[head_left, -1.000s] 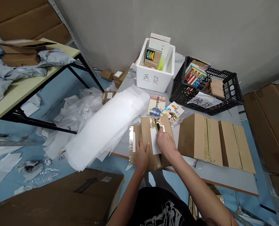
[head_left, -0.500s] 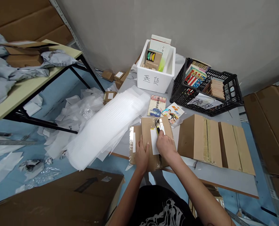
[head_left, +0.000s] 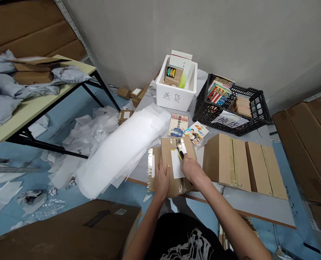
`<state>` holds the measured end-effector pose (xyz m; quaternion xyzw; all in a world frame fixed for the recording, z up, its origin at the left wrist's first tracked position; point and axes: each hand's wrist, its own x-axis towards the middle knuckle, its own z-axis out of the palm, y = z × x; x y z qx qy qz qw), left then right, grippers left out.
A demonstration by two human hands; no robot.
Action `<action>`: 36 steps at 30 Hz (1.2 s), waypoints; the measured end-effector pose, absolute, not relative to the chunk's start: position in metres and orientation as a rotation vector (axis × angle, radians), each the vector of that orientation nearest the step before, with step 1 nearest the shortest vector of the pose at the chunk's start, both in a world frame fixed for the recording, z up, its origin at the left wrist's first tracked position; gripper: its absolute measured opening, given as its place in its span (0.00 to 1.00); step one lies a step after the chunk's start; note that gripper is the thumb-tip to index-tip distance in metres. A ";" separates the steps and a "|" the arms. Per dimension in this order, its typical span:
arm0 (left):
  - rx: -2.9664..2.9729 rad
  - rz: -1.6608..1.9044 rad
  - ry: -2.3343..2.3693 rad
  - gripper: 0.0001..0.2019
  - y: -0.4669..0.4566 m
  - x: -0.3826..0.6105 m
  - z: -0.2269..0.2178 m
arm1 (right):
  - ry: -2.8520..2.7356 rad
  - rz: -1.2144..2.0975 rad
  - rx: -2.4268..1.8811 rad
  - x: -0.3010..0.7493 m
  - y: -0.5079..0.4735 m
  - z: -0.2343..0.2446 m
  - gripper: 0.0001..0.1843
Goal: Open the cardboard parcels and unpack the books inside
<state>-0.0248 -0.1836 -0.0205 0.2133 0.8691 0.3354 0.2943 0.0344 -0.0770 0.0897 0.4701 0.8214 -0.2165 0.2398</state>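
Head camera, looking down over the person's arms: a flat cardboard parcel [head_left: 166,153] wrapped in clear tape lies at the near edge of the grey table [head_left: 257,206], right in front of the person. The left hand [head_left: 162,177] rests flat on the parcel's left half with the fingers stretched out and loosely spread, gripping nothing. The right hand [head_left: 192,169] is closed around a utility knife [head_left: 179,152] (yellow and black, only its front part shows past the fingers), whose tip sits on the parcel's top beside the upper edge of a white label [head_left: 175,167]. The label lies between the two hands.

Just right of the parcel stands a row of brown boxes [head_left: 241,161], packed side by side. Beyond the parcel two books [head_left: 178,124] lie flat on the table, one partly over the other's corner. Behind them stand a white foam bin [head_left: 176,96] with handwriting on its front and books upright inside, and a black plastic crate [head_left: 260,113] that also holds books. A fanned stack of white foam sheets [head_left: 122,146] spreads off the table's left side. Further left, a second table [head_left: 27,110] carries grey mailer bags.
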 end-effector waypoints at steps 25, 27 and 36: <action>0.613 0.879 2.367 0.27 -0.184 -0.022 -0.028 | 2.351 -0.262 1.352 0.000 -0.076 0.078 0.21; 0.606 0.882 2.360 0.27 -0.184 -0.022 -0.028 | 2.338 -0.268 1.341 0.001 -0.078 0.077 0.20; 0.615 0.902 2.320 0.28 -0.184 -0.025 -0.026 | 2.220 -0.442 1.263 0.037 -0.099 0.084 0.17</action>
